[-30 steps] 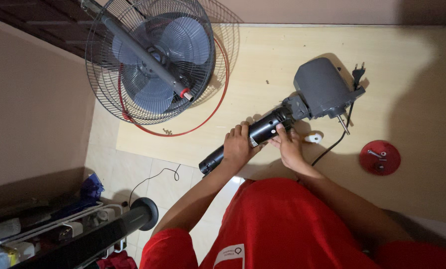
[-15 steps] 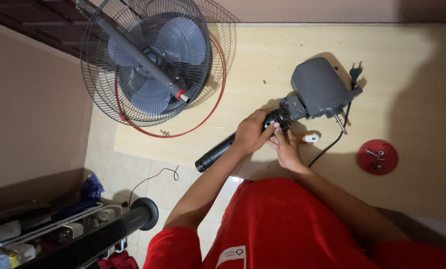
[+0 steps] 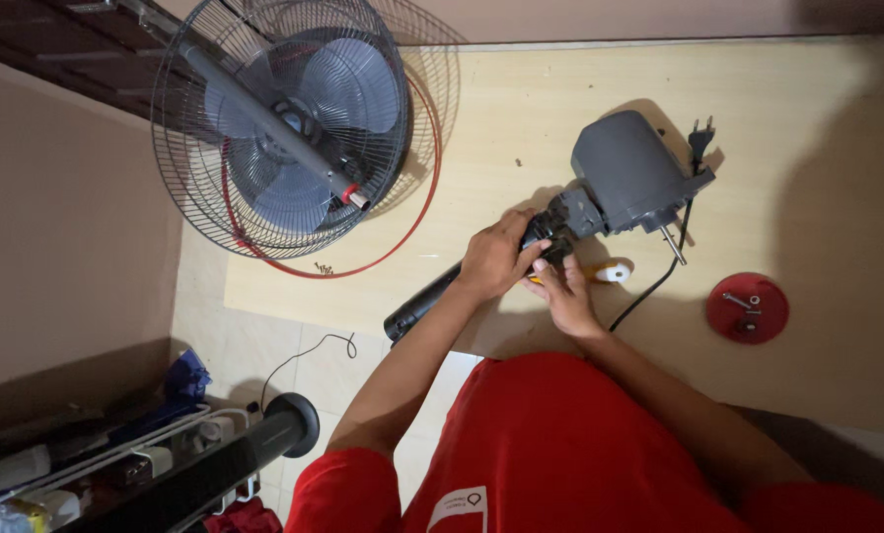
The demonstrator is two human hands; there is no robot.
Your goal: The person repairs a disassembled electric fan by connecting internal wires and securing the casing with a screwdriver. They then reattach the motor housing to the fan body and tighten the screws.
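Red fabric of the person's shirt is filling the bottom of the view, with both forearms reaching out from it over a pale wooden board lying on the tiled floor. The left hand is curling closed around the upper end of a black pole, which is slanting down to the left so that its lower end is sticking out past the board's edge. The right hand is lying just beside the left, fingers bent and pressing at the joint where the pole is meeting the grey motor housing; whether it is gripping anything is not clear. A small white and yellow object is lying right next to the right hand's fingers. A black cord is running from the housing, its plug resting beyond the housing. A round red cap with small metal parts on it is sitting well apart to the right. Farther off, at upper left, a wire fan cage with grey blades is lying with a grey rod across it.
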